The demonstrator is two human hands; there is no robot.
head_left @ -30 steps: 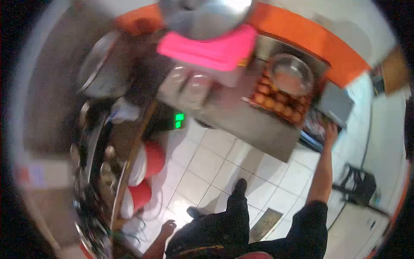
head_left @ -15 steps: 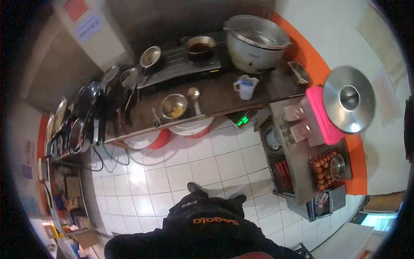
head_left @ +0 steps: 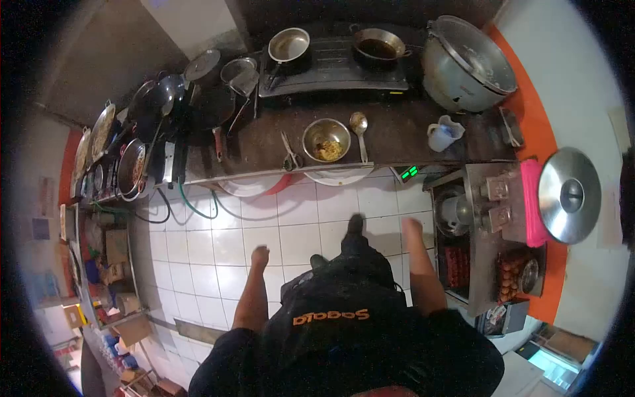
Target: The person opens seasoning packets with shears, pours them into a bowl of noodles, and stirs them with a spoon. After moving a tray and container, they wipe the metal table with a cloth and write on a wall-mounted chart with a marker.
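Observation:
My left hand (head_left: 260,257) hangs over the tiled floor, its fingers curled in with nothing seen in them. My right hand (head_left: 413,228) is held out lower right of the counter, blurred, so its fingers do not show clearly. Neither touches anything. Ahead on the counter (head_left: 264,142) stands a steel bowl (head_left: 336,132) with yellowish food in it. A large spoon (head_left: 360,135) lies to its right, and scissors (head_left: 290,152) lie to its left. Farther right is a clear measuring jug (head_left: 444,134).
On the stove (head_left: 324,69) are a saucepan (head_left: 289,45) and a wok (head_left: 378,46) of dark liquid. A big pot (head_left: 466,66) stands right of it. Pans crowd the left. The right-hand shelf unit (head_left: 479,264) holds eggs (head_left: 509,278) and a pink-lidded box (head_left: 531,202).
The view has shifted left and closer to the counter. Both my forearms and hands have come into view at the sides of my body. The items on the counter look unmoved.

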